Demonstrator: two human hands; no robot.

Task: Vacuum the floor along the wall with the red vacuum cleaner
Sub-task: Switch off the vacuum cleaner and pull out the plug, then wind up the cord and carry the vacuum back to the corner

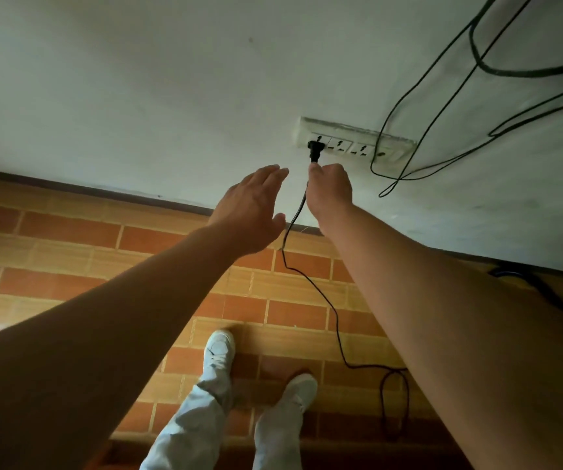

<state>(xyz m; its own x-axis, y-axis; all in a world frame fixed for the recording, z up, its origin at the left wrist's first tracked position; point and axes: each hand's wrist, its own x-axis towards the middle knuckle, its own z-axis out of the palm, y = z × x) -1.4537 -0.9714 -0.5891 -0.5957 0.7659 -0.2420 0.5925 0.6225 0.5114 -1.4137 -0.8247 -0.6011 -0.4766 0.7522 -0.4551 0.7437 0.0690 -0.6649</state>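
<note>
Pinched in right hand point(329, 191): black power cord point(298, 210), just below plug point(314, 151) at left end of wall socket strip point(354, 144). Left hand point(249, 215) spread, nothing held. Red vacuum cleaner not seen. Cord judged light, limp; rigid plug body better gripped.

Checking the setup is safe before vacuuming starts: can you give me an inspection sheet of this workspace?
Surface: brick-pattern tiled floor, meeting a white wall at a dark skirting.
Job's things: black plug at the leftmost outlet of the wall socket panel; seating unclear. Red vacuum cleaner not in view.
Clutter: dark object on the floor by the wall, unidentifiable.
Hands: right hand grips the power cord just below the plug; left hand open, holding nothing.
Cables: power cord trails across the floor into a loop; thin cables hang down the wall.
Surroundings: the person's white shoes.
</note>
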